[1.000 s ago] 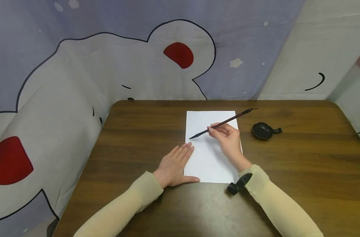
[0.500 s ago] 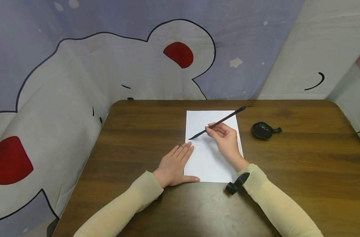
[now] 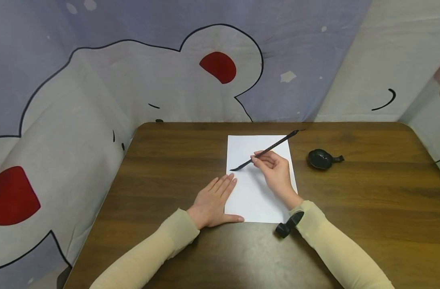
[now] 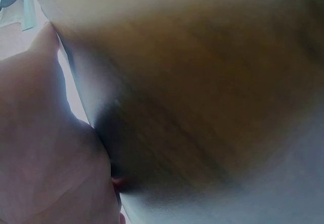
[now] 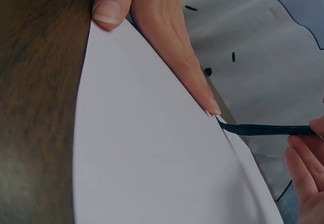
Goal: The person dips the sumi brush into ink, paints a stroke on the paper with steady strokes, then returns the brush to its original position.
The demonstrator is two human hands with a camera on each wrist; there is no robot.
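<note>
My right hand [image 3: 275, 170] pinches a dark writing brush [image 3: 277, 143] between thumb and fingers, its handle slanting up to the right. The brush tip is bent against the white paper [image 3: 259, 200] near the sheet's left edge, just above my left fingertips. Flat on the sheet's lower left side rests my left hand [image 3: 214, 202], fingers spread and thumb along the bottom edge. In the right wrist view the black bristles [image 5: 243, 128] curve at the tip, close to the left fingertips. No stroke shows on the visible paper.
A small black ink dish [image 3: 320, 159] with a short handle stands right of the paper. All of it lies on a brown wooden table [image 3: 162, 168]. A printed cloth [image 3: 147, 80] hangs behind and to the left. A black wrist camera [image 3: 289, 224] is strapped at the right sleeve.
My right hand has shifted slightly left and down with the brush. Its tip, straight before, now bends on the paper. The left hand stays in place.
</note>
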